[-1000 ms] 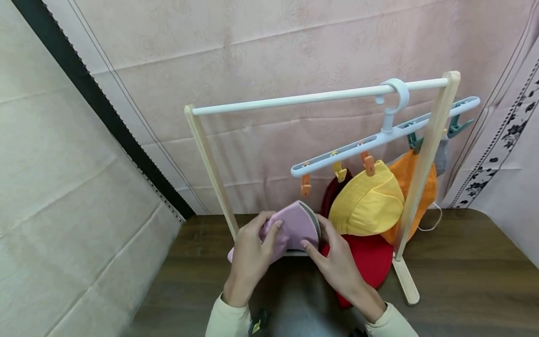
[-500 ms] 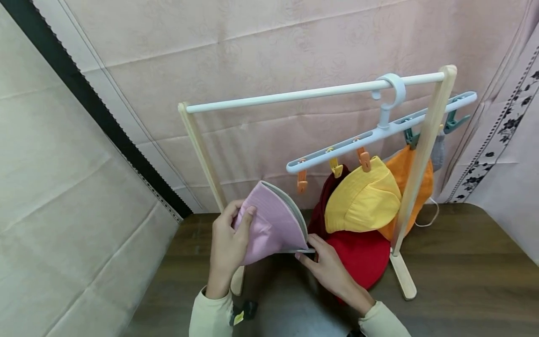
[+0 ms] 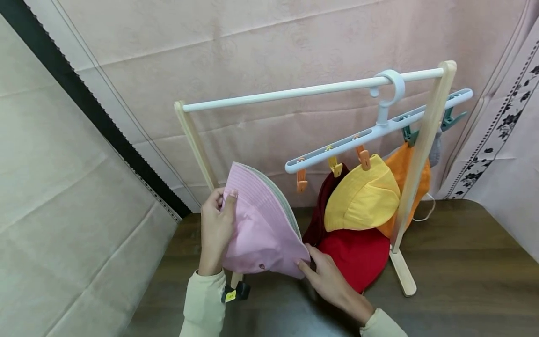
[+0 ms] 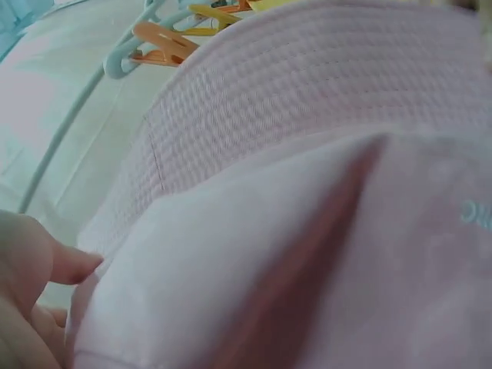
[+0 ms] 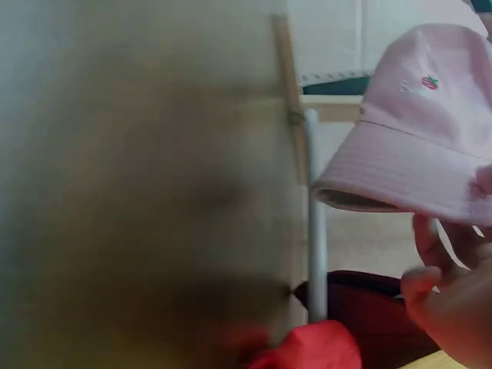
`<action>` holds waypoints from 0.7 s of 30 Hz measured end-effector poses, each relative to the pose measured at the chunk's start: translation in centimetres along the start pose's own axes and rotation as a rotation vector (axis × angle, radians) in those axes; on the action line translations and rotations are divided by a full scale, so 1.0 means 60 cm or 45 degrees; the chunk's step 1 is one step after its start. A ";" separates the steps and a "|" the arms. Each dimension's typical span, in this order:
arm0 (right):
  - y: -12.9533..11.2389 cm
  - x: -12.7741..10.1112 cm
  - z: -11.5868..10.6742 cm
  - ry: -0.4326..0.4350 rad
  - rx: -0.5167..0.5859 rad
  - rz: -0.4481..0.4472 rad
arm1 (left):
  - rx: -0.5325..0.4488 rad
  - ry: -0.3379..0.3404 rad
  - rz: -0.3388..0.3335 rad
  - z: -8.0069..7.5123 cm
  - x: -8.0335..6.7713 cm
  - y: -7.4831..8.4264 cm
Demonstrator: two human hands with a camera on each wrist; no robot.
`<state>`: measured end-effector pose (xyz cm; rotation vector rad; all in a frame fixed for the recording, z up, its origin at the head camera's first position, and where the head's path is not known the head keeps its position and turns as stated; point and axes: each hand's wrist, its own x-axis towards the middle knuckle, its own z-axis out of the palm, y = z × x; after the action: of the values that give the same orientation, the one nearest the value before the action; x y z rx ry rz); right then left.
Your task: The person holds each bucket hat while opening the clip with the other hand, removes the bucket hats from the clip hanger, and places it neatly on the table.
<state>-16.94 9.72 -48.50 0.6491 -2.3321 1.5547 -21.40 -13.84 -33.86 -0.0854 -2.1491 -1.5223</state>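
Both hands are on the soft pink cotton bucket hat point(image 3: 263, 229), held up in front of the small wooden drying rack with the white crossbar point(image 3: 290, 96), low by its left post and above the dark wood-grain tabletop point(image 3: 463, 262). The left hand point(image 3: 215, 229) grips the hat's upper left edge, thumb laid over the stitched brim and fingers curled behind it, which keeps the hat standing on edge with the crown facing the camera. The right hand point(image 3: 326, 276) pinches the lower right corner of the brim between thumb and fingertips, so the brim is stretched taut between the two hands and its grey underside shows as a clean curved line. The left wrist view is filled with pink fabric point(image 4: 307, 192); the right wrist view shows the brim from below with a tiny strawberry motif on the crown point(image 5: 429, 82). Hanging from the rack's crossbar on the right is a pale blue plastic clip hanger point(image 3: 375, 133) with its hook over the bar; its orange clip point(image 3: 301, 180) at the left end dangles free, just beside the pink hat's top edge. Under the hanger's other clips hang a yellow cloth hat point(image 3: 362, 199), a dark red hat point(image 3: 358, 252) below it and an orange one point(image 3: 406, 173) behind the rack's right post.
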 end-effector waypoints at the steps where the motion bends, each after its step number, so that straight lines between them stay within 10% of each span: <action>1: 0.003 -0.008 -0.001 -0.010 -0.008 -0.017 | 0.017 -0.001 -0.018 0.003 -0.001 -0.004; 7: 0.023 -0.044 -0.015 0.126 -0.024 -0.053 | 0.232 -0.189 0.000 0.023 -0.016 -0.048; 14: 0.015 -0.039 -0.032 0.129 -0.064 0.302 | 0.512 -0.430 0.068 0.046 -0.031 -0.097; 21: 0.009 -0.030 -0.029 0.071 -0.125 0.440 | 0.751 -0.279 0.174 0.083 -0.043 -0.128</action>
<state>-15.69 11.90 -49.07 0.1821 -2.5597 1.5534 -23.49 -11.62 -42.87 -0.1967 -2.6171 -0.7868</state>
